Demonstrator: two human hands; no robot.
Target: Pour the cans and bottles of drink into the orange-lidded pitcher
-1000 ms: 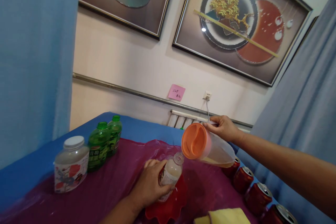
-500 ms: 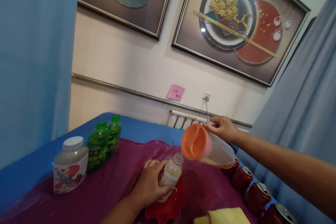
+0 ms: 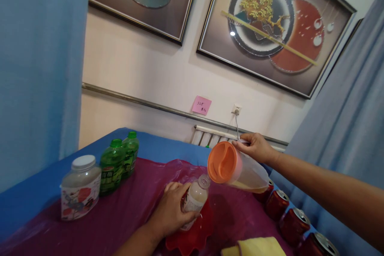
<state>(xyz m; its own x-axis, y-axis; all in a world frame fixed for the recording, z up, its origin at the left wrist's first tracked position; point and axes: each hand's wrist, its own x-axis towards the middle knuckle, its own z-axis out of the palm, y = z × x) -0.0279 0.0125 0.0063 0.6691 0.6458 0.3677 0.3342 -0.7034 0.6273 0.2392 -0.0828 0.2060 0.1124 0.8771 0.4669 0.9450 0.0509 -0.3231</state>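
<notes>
My left hand (image 3: pixel 169 210) is wrapped round a small clear bottle (image 3: pixel 195 197) with pale liquid in it, held tilted over a red scalloped dish (image 3: pixel 192 238). My right hand (image 3: pixel 255 146) grips the handle of a clear plastic pitcher (image 3: pixel 240 170) with an orange lid, tipped on its side so its spout is right at the bottle's open mouth. A little yellowish liquid lies in the pitcher's lower side.
A white-lidded jar (image 3: pixel 80 188) and two green bottles (image 3: pixel 118 164) stand at the left on a magenta plastic sheet (image 3: pixel 126 208) over a blue tablecloth. Several red cans (image 3: pixel 288 212) line the right edge. A yellow cloth (image 3: pixel 258 247) lies at the front. Blue curtains hang on both sides.
</notes>
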